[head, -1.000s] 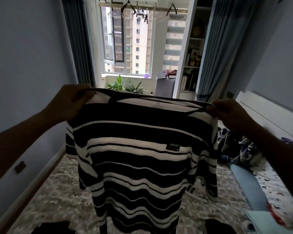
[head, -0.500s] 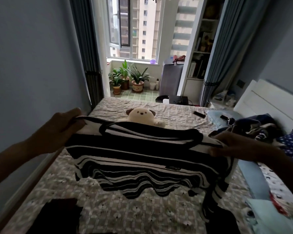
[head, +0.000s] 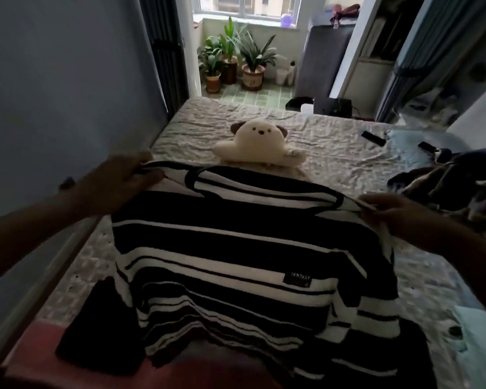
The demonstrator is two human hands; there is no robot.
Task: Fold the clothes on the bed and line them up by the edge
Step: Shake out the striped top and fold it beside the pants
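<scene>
While pinching the striped shirt (head: 230, 245) at one shoulder with the left hand (head: 118, 178), gripping the other with the right hand (head: 387, 210), over the bed (head: 334, 153).

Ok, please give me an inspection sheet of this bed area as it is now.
Surface: bed, patterned cover, wrinkled.
Job's things: striped shirt mostly laid on the bed; dark garment at its left; clothes pile unfolded, at the right.
Clutter: plush toy; small black device.
Hands: left hand and right hand each grip a shirt shoulder.
Cables: nothing seen.
Surroundings: potted plants beyond the bed; wall at the left.
</scene>
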